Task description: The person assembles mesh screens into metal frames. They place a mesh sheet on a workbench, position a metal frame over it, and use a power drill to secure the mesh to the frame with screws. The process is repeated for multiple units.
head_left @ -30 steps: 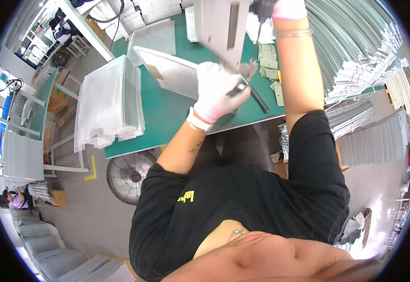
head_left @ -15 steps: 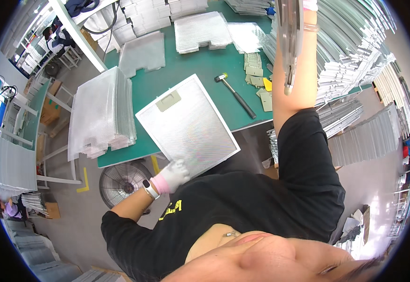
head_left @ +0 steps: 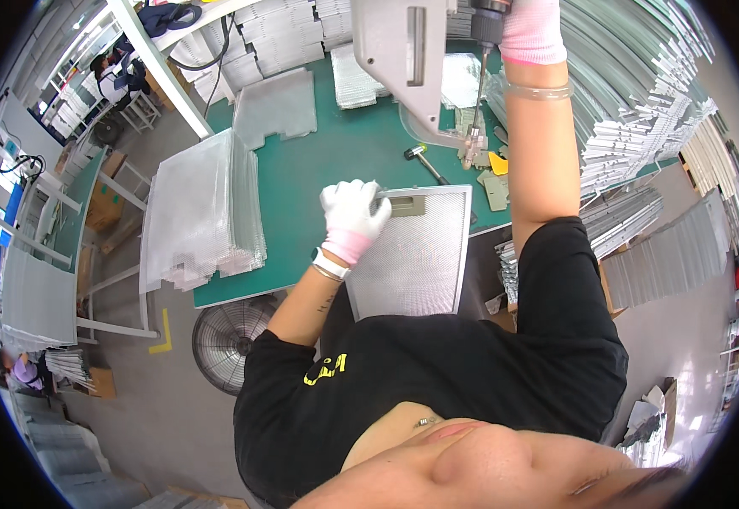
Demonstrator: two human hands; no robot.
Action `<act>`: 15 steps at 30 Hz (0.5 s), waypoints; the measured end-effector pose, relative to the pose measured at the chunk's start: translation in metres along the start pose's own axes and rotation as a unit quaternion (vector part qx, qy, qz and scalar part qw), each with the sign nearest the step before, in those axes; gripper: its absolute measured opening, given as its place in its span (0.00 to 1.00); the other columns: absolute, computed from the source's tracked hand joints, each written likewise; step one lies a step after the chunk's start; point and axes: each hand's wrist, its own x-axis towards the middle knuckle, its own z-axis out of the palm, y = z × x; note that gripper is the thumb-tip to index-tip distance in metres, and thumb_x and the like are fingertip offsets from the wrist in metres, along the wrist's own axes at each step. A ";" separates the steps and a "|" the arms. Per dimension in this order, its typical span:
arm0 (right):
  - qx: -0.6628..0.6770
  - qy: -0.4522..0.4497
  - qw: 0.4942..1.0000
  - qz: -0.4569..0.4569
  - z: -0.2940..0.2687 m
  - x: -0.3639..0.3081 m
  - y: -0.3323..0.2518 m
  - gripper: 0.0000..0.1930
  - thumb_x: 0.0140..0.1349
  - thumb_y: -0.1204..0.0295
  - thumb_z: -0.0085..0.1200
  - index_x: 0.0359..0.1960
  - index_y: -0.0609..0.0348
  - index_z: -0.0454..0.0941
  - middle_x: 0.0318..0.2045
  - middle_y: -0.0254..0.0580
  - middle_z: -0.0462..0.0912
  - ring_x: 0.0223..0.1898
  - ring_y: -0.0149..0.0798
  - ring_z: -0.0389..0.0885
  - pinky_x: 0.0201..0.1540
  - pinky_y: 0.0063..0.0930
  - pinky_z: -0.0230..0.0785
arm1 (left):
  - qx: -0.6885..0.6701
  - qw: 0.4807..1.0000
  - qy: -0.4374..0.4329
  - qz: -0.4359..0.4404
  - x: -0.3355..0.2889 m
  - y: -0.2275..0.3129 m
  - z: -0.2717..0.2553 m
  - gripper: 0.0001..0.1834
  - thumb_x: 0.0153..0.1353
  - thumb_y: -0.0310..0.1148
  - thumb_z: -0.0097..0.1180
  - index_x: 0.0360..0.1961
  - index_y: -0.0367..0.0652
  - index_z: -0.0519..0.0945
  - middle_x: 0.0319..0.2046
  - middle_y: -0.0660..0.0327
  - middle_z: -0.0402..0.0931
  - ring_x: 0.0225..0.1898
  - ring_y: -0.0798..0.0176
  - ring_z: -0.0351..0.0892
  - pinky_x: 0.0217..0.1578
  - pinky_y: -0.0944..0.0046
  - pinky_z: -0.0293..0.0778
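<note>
Head view shows the left hand (head_left: 354,216), gloved in white, with its fingers curled round the far left corner of a mesh panel (head_left: 412,254), which lies across the near edge of the green counter (head_left: 327,144) and reaches back to the black shirt (head_left: 437,365). Gloved too, the right hand (head_left: 535,30) is beside the driver (head_left: 490,21) at the far side, its fingers cut off by the picture's edge, so I cannot tell their grip. Mesh sheets (head_left: 195,212) stand stacked at left; a hammer (head_left: 425,163) lies just beyond the panel, near beige plates (head_left: 496,192) at right.
</note>
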 end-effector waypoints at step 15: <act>-0.178 0.085 0.979 0.050 -0.035 -0.096 0.060 0.19 0.73 0.59 0.52 0.59 0.52 0.66 0.26 0.32 0.76 0.18 0.23 0.71 0.18 0.16 0.60 | -0.565 0.821 0.075 -0.030 0.071 0.032 -0.056 0.38 0.70 0.38 0.48 0.74 0.33 0.48 0.66 0.46 0.64 0.66 0.54 0.65 0.67 0.56 0.60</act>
